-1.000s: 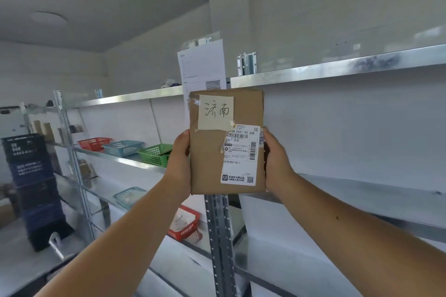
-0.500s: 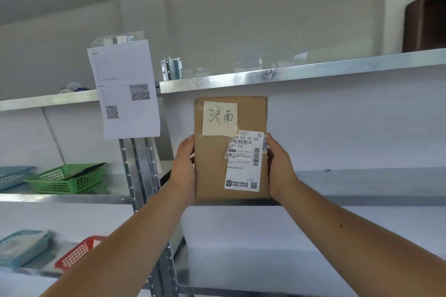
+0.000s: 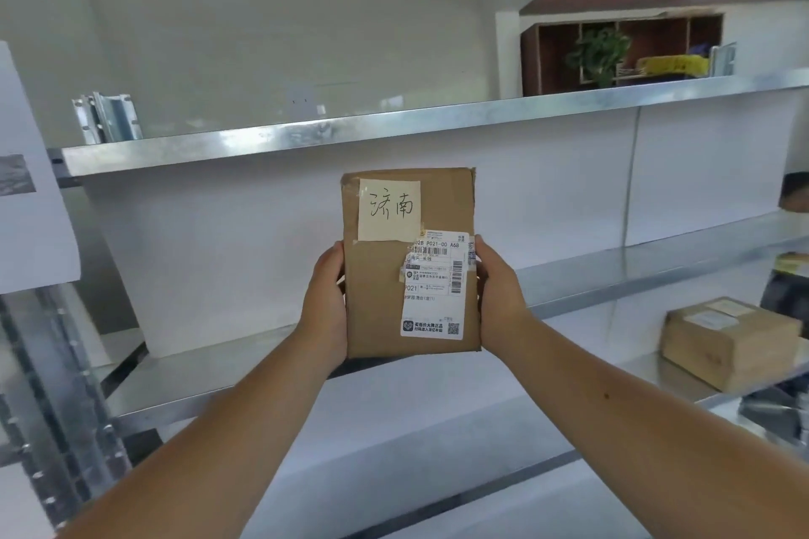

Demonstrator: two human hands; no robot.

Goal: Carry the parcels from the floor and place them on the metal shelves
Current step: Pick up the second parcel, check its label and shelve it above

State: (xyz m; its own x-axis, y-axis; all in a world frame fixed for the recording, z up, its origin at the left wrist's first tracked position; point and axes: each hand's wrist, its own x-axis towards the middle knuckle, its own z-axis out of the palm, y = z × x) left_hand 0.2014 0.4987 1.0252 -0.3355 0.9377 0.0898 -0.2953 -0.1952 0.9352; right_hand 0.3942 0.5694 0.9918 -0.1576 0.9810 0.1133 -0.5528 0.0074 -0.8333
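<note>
Brown cardboard parcel [image 3: 409, 263] held upright in front of the metal shelves [image 3: 280, 136], level with the gap between the top shelf and the middle one, not resting on either. Left hand [image 3: 326, 302] clasps the parcel's left edge, right hand [image 3: 499, 298] clasps its right edge — both closed firmly on the parcel, thumbs toward the viewer, the other fingers hidden behind it.

On the parcel's face: a pale handwritten note [image 3: 388, 210] near the top, a white shipping label [image 3: 435, 284] below and to the right of it, wrapping slightly over the right edge.

To the right of the parcel and lower — a second cardboard box [image 3: 729, 341] sits on a shelf, well apart from it. Far left of the parcel, a white printed sheet [image 3: 30, 197] hangs by the shelf upright [image 3: 48, 398]. Above and left of the parcel, loose metal brackets [image 3: 107, 116] stand on the top shelf.
</note>
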